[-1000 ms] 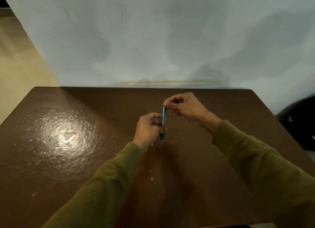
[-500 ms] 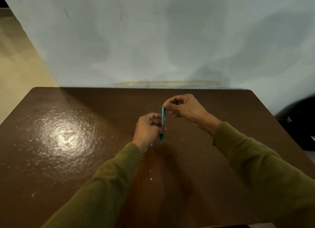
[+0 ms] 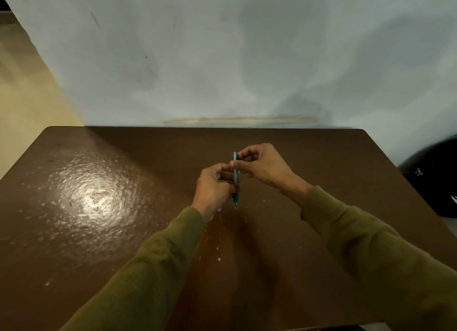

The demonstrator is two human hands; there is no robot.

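Note:
A slim teal pen (image 3: 235,180) stands nearly upright above the middle of the brown table (image 3: 99,231), tip pointing down. My left hand (image 3: 214,188) grips its lower half with curled fingers. My right hand (image 3: 262,163) pinches the pen's upper part between thumb and fingertips, just above the left hand. Both arms wear olive-green sleeves. The pen's middle is hidden by my fingers.
The table's far edge meets a pale wall (image 3: 235,58). A dark rounded object (image 3: 435,177) stands off the table's right side. A bright glare patch and small white specks lie on the tabletop. Bare floor shows at the left.
My right hand has slid down the pen from its top end, closer to my left hand. The pen stays upright in the left hand.

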